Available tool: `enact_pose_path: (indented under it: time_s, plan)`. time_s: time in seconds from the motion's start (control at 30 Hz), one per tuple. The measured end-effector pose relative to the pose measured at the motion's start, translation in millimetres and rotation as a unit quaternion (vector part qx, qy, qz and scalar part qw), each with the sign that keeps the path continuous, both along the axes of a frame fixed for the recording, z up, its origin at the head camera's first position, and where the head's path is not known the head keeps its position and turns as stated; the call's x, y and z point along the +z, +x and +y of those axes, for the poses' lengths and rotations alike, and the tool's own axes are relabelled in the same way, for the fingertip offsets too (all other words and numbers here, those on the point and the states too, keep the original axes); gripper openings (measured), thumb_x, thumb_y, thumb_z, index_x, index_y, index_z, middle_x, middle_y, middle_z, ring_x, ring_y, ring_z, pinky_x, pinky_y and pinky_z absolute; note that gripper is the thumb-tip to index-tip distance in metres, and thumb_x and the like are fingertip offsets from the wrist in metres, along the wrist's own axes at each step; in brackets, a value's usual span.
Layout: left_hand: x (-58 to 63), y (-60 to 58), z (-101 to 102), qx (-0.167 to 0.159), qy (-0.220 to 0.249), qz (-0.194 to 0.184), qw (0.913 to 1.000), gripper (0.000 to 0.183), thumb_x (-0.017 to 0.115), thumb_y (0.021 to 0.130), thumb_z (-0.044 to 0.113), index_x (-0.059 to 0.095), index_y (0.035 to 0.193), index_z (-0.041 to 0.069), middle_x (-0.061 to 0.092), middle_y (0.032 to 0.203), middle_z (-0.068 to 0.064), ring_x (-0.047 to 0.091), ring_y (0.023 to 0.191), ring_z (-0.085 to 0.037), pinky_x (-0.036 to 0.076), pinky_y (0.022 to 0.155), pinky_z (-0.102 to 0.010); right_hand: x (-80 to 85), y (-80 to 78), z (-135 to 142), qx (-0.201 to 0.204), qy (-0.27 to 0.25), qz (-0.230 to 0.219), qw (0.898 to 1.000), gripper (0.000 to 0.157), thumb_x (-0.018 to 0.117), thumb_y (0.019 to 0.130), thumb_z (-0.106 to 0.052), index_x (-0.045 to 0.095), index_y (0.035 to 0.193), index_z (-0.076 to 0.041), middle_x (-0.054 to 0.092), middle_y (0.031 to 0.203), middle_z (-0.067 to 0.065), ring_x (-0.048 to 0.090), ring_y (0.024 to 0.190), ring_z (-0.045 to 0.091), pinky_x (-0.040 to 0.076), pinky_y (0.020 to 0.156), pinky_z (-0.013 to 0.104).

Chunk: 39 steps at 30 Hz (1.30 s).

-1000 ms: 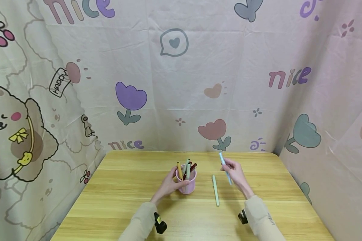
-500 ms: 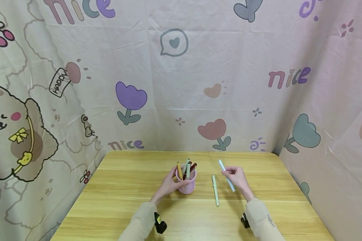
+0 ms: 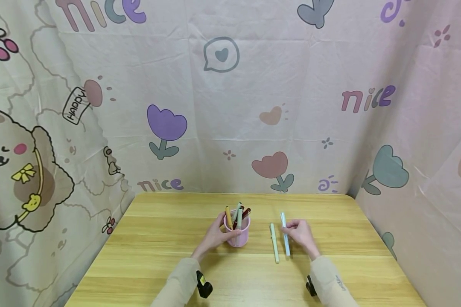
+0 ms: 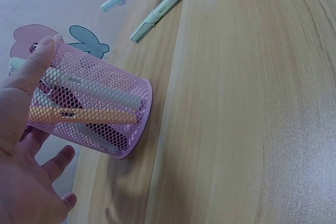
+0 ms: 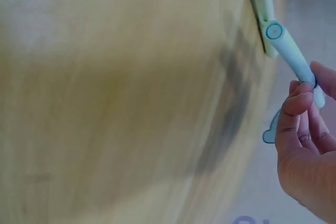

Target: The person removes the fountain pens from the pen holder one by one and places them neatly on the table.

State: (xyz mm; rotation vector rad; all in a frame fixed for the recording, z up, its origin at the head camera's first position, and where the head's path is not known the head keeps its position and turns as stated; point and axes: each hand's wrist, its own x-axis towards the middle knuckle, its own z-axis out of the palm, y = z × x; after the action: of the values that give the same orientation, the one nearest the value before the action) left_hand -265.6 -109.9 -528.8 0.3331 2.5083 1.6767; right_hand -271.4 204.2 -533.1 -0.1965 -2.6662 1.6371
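Observation:
My left hand (image 3: pixel 214 236) holds a pink mesh pen cup (image 3: pixel 244 238) near its rim, thumb on the near side. Upright in the cup stand several pens: an orange pen (image 3: pixel 228 217), pale green pens (image 3: pixel 240 217) and dark red ones (image 3: pixel 246 212). To the right, my right hand (image 3: pixel 301 233) pinches a light blue pen (image 3: pixel 287 246) between thumb and fingers. In the right wrist view the blue pen (image 5: pixel 294 56) is above the wood, its end overlapping the green one. A pale green pen (image 3: pixel 274 247) lies on the table between cup and right hand.
The wooden table (image 3: pixel 157 247) runs back to a printed cloth (image 3: pixel 215 106) hanging behind it and along both sides. A black wrist camera (image 3: pixel 204 285) is strapped at the left sleeve, another (image 3: pixel 310 285) at the right.
My right hand has brought the blue pen down and toward me, turning it nearly parallel to the green pen on the table. My left hand and the cup have stayed put.

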Motion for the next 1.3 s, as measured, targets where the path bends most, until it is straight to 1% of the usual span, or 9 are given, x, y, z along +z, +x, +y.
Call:
enact_pose_path:
  time_s: [0.13, 0.3, 0.4, 0.6, 0.83, 1.03, 1.3]
  plan:
    - [0.7, 0.8, 0, -0.001, 0.0, -0.001, 1.0, 0.1, 0.084, 0.081, 0.041, 0.029, 0.157, 0.006, 0.038, 0.158, -0.028, 0.039, 0.144, -0.048, 0.031, 0.116, -0.071, -5.0, 1.0, -2, 0.002, 0.005, -0.007, 1.0, 0.018, 0.077, 0.082, -0.004, 0.067, 0.093, 0.007, 0.069, 0.074, 0.011, 0.058, 0.056, 0.015, 0.052, 0.05, 0.027]
    - [0.6, 1.0, 0, -0.002, -0.001, -0.001, 1.0, 0.099, 0.083, 0.082, 0.039, 0.029, 0.157, 0.006, 0.037, 0.158, -0.027, 0.038, 0.145, -0.048, 0.031, 0.116, -0.07, -11.0, 0.3, -6, 0.012, 0.007, -0.014, 1.0, 0.015, 0.076, 0.082, -0.002, 0.066, 0.091, 0.006, 0.067, 0.071, 0.009, 0.055, 0.054, 0.012, 0.047, 0.047, 0.022]
    - [0.3, 1.0, 0, -0.003, 0.0, -0.001, 1.0, 0.099, 0.084, 0.082, 0.039, 0.029, 0.157, 0.005, 0.037, 0.158, -0.028, 0.039, 0.144, -0.049, 0.032, 0.115, -0.07, -14.1, -0.3, -7, 0.016, 0.019, -0.014, 1.0, 0.015, 0.076, 0.082, -0.003, 0.066, 0.089, 0.005, 0.064, 0.068, 0.007, 0.053, 0.053, 0.012, 0.044, 0.045, 0.02]
    - [0.6, 0.4, 0, -0.005, 0.004, -0.008, 1.0, 0.098, 0.083, 0.082, 0.04, 0.029, 0.157, 0.007, 0.036, 0.159, -0.027, 0.038, 0.145, -0.048, 0.032, 0.116, -0.07, -17.2, -1.0, -9, 0.019, 0.056, -0.008, 0.998, 0.013, 0.078, 0.081, -0.007, 0.069, 0.086, 0.002, 0.062, 0.063, 0.003, 0.053, 0.05, 0.01, 0.043, 0.045, 0.02]
    - [0.5, -0.1, 1, -0.007, 0.008, -0.01, 0.9999, 0.099, 0.083, 0.082, 0.039, 0.028, 0.157, 0.007, 0.035, 0.159, -0.028, 0.037, 0.145, -0.049, 0.031, 0.116, -0.07, -16.2, 1.1, -10, 0.028, 0.081, -0.01, 0.996, 0.014, 0.078, 0.082, -0.009, 0.069, 0.088, 0.001, 0.064, 0.066, 0.004, 0.054, 0.053, 0.011, 0.044, 0.048, 0.022]
    - [0.5, 0.0, 1, -0.005, 0.01, -0.008, 0.9999, 0.099, 0.084, 0.082, 0.038, 0.028, 0.157, 0.007, 0.035, 0.159, -0.028, 0.038, 0.145, -0.049, 0.032, 0.116, -0.07, -17.2, 1.2, -11, 0.029, 0.117, 0.002, 0.993, 0.017, 0.079, 0.08, -0.011, 0.069, 0.089, 0.0, 0.063, 0.068, 0.003, 0.053, 0.057, 0.011, 0.042, 0.051, 0.022]
    - [0.9, 0.4, 0, -0.004, 0.014, -0.012, 0.9998, 0.098, 0.084, 0.081, 0.038, 0.029, 0.157, 0.007, 0.035, 0.159, -0.028, 0.037, 0.145, -0.049, 0.031, 0.116, -0.07, -18.7, 2.0, -14, 0.027, 0.134, 0.019, 0.99, 0.024, 0.08, 0.078, -0.011, 0.068, 0.093, 0.004, 0.066, 0.071, 0.006, 0.056, 0.058, 0.011, 0.043, 0.054, 0.022]
